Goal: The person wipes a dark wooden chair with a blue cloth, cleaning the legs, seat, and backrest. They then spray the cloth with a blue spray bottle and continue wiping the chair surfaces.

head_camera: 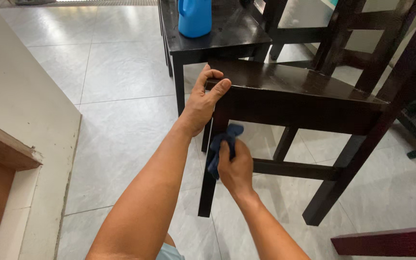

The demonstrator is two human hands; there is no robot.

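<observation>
Pale grey floor tiles (121, 62) with thin grout lines fill the room, and a cream wall ledge (30, 110) runs down the left side above a strip of brown wood. A dark wooden chair (304, 96) stands in the middle of the view, its seat glossy and its legs set on the tiles. Beyond it, farther off, a second dark chair (227, 36) carries a blue plastic jug (194, 17) on its seat. More dark chair frames crowd the far right, and a reddish-brown wooden edge (386, 240) cuts into the near right corner.

The left hand (203, 103) grips the near left corner of the middle chair's seat, the thumb on the front edge and the fingers (207, 73) curled over the top, clamped on the wood. The right hand (234, 168) is lower, just beside the chair's front left leg (209, 188), with its fingers closed around a bunched dark blue cloth (223, 144). The cloth presses against that leg just below the seat rail, part of it sticking out above the hand. Both forearms reach in from the near edge, the left one crossing above the right.
</observation>
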